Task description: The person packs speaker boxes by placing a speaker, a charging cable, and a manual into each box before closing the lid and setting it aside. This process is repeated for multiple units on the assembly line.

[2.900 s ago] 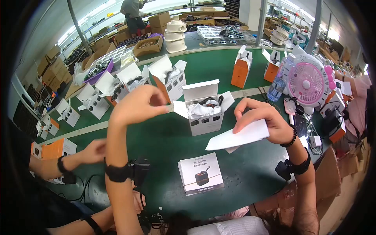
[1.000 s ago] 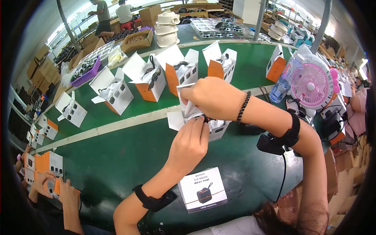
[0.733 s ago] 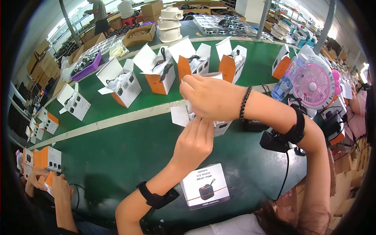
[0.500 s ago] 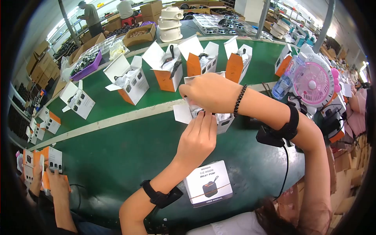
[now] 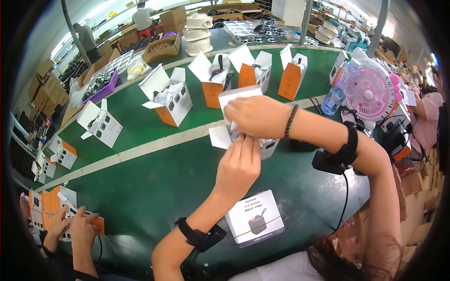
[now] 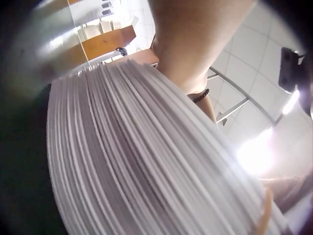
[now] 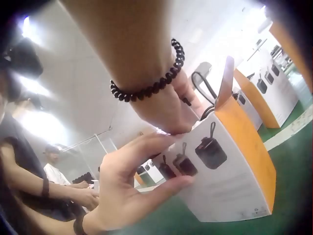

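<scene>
The green table (image 5: 140, 175) runs out of my head view at the bottom, its lower edge partly hidden by the wearer's arms and clothing. The standing boxes (image 5: 173, 110) line its far side, beyond a pale strip (image 5: 145, 150); green surface shows between that strip and the near arms.

The open box (image 5: 268, 150) stands upright in front of me, just on the near side of the strip. Both hands cover most of its mouth, so I can't make out its contents properly. Its lid rises behind the hands and one side flap sticks out to the left.

The right hand (image 5: 258, 116) is bent down over the opening; its fingertips are hidden, and I can't tell how far it's open or whether it has hold of anything. The left hand (image 5: 238, 169) is nearly closed on the box's wall, thumb against the printed face, fingers at the rim; their tips are hard to see.

The stack of user manuals (image 5: 257, 218) lies nearer me, apart from the box. Its page edges fill most of my left wrist view, where I can't see the left fingers. An orange band (image 5: 269, 225) crosses it.
</scene>
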A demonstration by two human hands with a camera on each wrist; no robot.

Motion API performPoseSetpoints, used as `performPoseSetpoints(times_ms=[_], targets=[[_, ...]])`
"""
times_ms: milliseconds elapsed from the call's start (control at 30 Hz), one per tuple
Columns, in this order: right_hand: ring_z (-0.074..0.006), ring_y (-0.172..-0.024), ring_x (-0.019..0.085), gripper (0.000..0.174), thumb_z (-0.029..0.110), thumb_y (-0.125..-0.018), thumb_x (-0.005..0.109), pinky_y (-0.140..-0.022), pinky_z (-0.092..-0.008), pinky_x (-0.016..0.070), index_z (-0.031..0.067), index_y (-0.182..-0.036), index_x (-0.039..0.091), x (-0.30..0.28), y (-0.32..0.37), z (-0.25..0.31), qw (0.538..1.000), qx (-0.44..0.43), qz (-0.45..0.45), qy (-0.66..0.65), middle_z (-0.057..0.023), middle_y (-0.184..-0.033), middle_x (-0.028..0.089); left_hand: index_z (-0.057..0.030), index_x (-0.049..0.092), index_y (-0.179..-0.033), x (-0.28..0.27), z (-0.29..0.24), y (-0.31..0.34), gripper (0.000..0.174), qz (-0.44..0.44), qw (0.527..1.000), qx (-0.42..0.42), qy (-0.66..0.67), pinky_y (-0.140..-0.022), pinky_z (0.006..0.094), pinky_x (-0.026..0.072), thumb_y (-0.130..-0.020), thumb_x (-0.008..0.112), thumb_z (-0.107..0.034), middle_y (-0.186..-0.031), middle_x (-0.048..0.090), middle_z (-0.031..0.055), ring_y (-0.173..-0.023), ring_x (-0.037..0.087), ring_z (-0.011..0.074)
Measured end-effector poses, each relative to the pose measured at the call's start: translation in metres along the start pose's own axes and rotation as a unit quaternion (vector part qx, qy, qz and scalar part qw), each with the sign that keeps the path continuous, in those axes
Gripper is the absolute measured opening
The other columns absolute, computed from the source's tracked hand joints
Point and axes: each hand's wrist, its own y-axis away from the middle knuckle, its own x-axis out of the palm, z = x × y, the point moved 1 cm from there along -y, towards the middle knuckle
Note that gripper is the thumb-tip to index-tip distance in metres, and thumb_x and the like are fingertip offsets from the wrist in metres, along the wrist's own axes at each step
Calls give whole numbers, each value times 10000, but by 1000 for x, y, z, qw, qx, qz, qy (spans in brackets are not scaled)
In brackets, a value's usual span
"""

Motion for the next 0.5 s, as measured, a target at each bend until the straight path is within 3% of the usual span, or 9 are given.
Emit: performPoseSetpoints(times_ms=[67,100,167,200,500], targets=[[-325,-780,643,132,110,-786,661,-682,-412,507,19,-849,589,-14,-4,-4,993,-3,-103,-63,-164,-830,645,56,617,-1011,-6,3,3,331,-14,1000,-3,0,-821,357,537,-699,685,-32,-1067,625,161,-975,632,299],[-325,-780,643,132,110,-786,661,-682,-412,507,19,-849,589,-19,-7,-1,993,-3,-102,-62,-164,-830,645,56,617,-1011,-6,4,4,331,-15,1000,-4,1,-821,357,537,-699,685,-32,-1067,625,161,-975,632,299],[-333,-783,642,123,115,-807,646,-693,-416,505,12,-842,588,-24,-12,4,995,41,53,-75,-163,-819,644,56,619,-1005,-6,4,4,330,-17,1000,-9,15,-817,358,537,-693,688,-24,-1049,626,159,-969,633,298],[-323,-770,648,126,121,-796,656,-677,-403,511,11,-824,602,-19,-16,8,998,8,57,-32,-150,-790,646,56,619,-1005,-7,4,5,330,-15,1000,-10,16,-817,358,537,-693,688,-24,-1049,626,159,-969,633,298],[-275,-687,664,90,128,-694,679,-587,-358,523,52,-733,651,-14,-25,23,995,-2,35,91,-100,-669,639,57,609,-1034,-11,9,7,374,-12,1000,-9,21,-830,354,529,-680,696,-25,-1064,609,162,-990,622,300]])
